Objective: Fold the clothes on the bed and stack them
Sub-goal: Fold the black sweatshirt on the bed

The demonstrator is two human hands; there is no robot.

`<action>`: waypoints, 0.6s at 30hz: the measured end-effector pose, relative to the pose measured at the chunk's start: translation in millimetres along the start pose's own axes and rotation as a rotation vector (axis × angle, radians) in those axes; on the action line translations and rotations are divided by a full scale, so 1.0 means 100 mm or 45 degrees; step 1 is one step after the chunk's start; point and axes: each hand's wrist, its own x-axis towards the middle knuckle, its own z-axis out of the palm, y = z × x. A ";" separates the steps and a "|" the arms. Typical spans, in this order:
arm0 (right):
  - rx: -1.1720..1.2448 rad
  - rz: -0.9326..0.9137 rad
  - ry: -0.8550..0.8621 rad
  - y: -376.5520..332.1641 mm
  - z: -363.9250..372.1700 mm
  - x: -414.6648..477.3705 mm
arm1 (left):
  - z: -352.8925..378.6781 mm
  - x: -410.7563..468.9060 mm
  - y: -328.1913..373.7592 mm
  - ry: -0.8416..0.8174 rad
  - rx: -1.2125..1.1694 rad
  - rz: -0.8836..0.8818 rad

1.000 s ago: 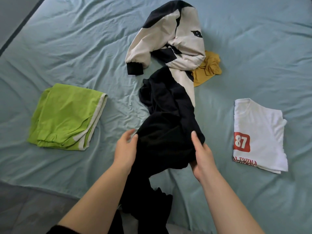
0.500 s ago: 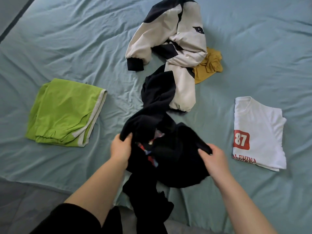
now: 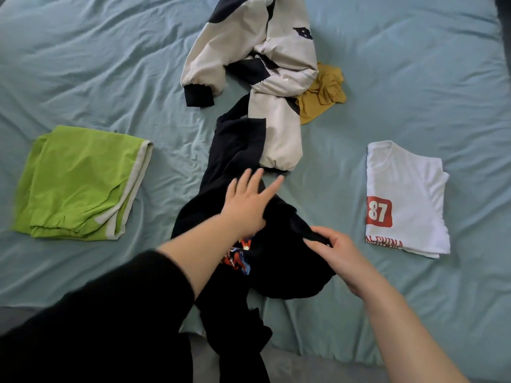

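One garment in hand: black shirt [image 3: 282,272]
Left hand [image 3: 246,205]: fingers spread straight, gripping nothing
Right hand [image 3: 337,252]: pinching shirt edge

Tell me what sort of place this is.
Probably a bedroom: a wrinkled teal-sheeted bed, with a folded green garment, a folded white T-shirt and a loose jacket laid out on it.

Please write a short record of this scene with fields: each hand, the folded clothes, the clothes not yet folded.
left hand: open, fingers straight, over the black garment
right hand: pinches a fold of the black garment
folded: green garment, white T-shirt
not folded: black garment, white and black jacket, mustard garment
surface: blue bed sheet
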 end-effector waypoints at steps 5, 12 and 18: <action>-0.281 0.035 -0.091 0.01 -0.18 -0.04 | -0.30 0.31 0.10 -0.336 -0.145 0.301; -0.922 0.282 0.301 0.28 -0.14 0.25 | -0.59 0.07 -0.01 -0.011 -0.808 0.042; 0.713 0.463 0.317 0.16 -0.05 0.18 | -0.80 -0.17 -0.40 0.137 -1.209 -0.282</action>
